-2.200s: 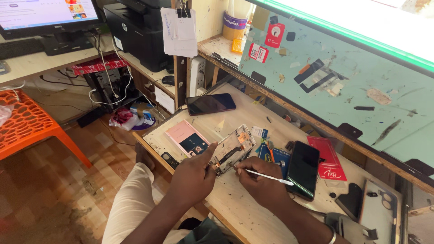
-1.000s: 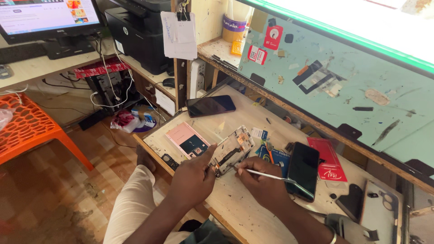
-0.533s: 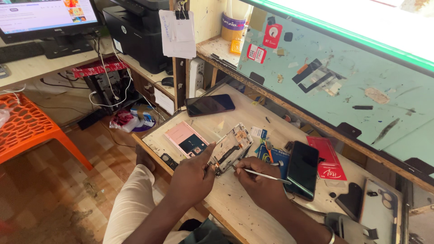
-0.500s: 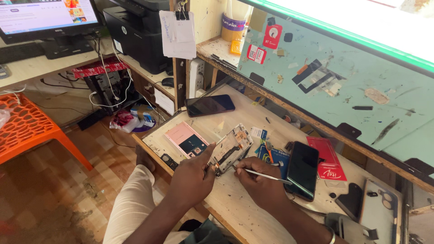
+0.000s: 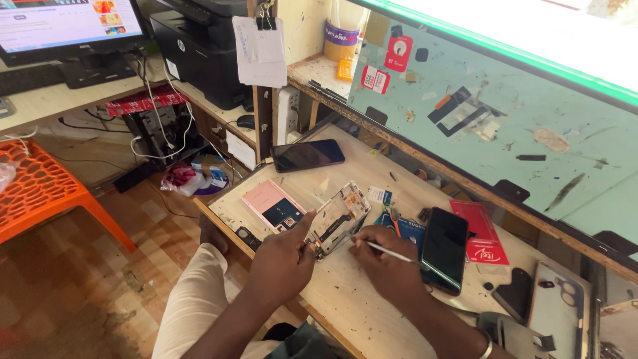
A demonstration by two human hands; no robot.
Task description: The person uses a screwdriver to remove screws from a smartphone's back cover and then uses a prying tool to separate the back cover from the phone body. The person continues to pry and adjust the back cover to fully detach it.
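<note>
An opened phone body (image 5: 337, 216) with its insides showing lies on the wooden workbench (image 5: 345, 299). My left hand (image 5: 282, 256) grips its near end. My right hand (image 5: 385, 266) is closed on a thin metal tool (image 5: 389, 250) whose tip points at the phone's near edge. A pink back cover (image 5: 272, 205) lies just left of the opened phone. A black phone (image 5: 444, 249) lies face up to the right of my right hand.
Another dark phone (image 5: 307, 155) lies at the bench's far left. A red card (image 5: 480, 233), phone cases (image 5: 551, 312) and small parts lie to the right. A glass panel (image 5: 505, 119) rises behind the bench. An orange chair (image 5: 40, 193), a printer (image 5: 206, 46) and a monitor (image 5: 66, 23) stand left.
The hands stay on the opened phone and tool; the right hand has shifted the tool tip slightly along the phone's near edge. The view has barely moved.
</note>
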